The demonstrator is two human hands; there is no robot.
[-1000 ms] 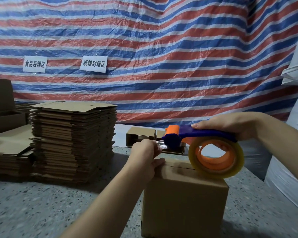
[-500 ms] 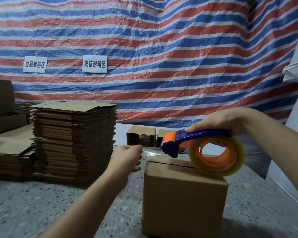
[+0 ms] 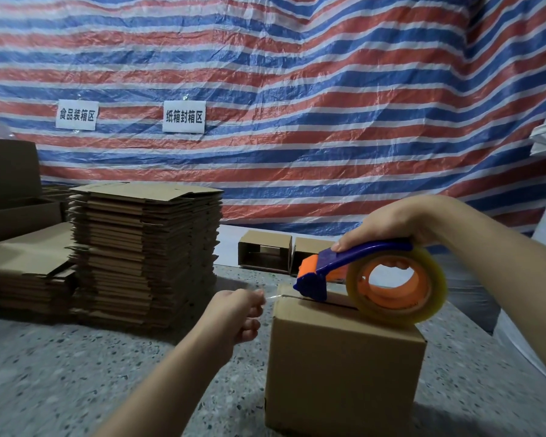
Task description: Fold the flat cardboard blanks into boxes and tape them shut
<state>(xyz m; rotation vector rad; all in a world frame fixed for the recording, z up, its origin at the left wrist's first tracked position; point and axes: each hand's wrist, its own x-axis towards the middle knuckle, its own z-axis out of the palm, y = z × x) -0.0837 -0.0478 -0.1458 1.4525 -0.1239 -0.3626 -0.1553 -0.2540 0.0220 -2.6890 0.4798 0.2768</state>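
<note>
Standing far left: stack of flat cardboard blanks (image 3: 145, 253) on worktop (image 3: 60, 373). Left hand (image 3: 234, 316), fingers curled, pinches clear tape end (image 3: 270, 296); a second ago it sat on box edge, now drawn out left past it. Box (image 3: 344, 367) upright centre, top seam untaped. Right hand (image 3: 391, 222) grips tape dispenser (image 3: 360, 275), roll resting on lid. Tape-laying step beginning.

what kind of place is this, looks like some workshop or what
Probably a makeshift box-packing area: a tall stack of flat brown cardboard blanks, a red, white and blue striped tarpaulin backdrop with white paper zone signs, and a speckled stone worktop.
</note>
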